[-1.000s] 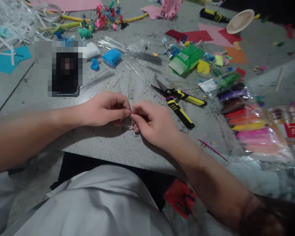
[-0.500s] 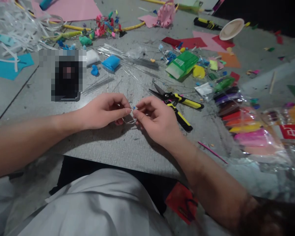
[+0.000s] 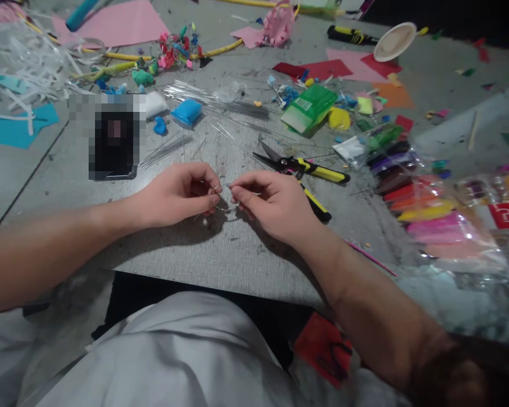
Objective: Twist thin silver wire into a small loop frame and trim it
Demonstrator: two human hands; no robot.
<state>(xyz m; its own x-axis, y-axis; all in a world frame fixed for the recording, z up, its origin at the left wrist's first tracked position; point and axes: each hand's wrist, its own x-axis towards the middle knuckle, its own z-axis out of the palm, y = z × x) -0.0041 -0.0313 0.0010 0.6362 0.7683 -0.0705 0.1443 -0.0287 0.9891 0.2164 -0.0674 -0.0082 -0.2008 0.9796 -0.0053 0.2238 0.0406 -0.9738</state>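
Between my two hands runs a thin, bent silvery wire (image 3: pixel 225 210), looped just above the table near its front edge. My left hand (image 3: pixel 180 192) pinches the wire between thumb and forefinger. From the right, my right hand (image 3: pixel 269 200) has its thumb and fingertips closed on another part of it. A small gap separates the two sets of fingertips. Parts of the wire are hidden behind the fingers. Just beyond my right hand lie yellow-and-black shears (image 3: pixel 301 167), their blades apart.
Loose straight wires (image 3: pixel 165 151) lie beyond my left hand, near a phone (image 3: pixel 114 141) and a blue clay packet (image 3: pixel 186 112). A green packet (image 3: pixel 309 107) sits farther back. Colourful clay packs (image 3: pixel 432 226) fill the right side, white strips (image 3: pixel 25 68) the far left.
My fingertips have drawn slightly apart, the left hand shifting a little left. The small blue bit seen between them earlier no longer shows. The whole view has shifted slightly.
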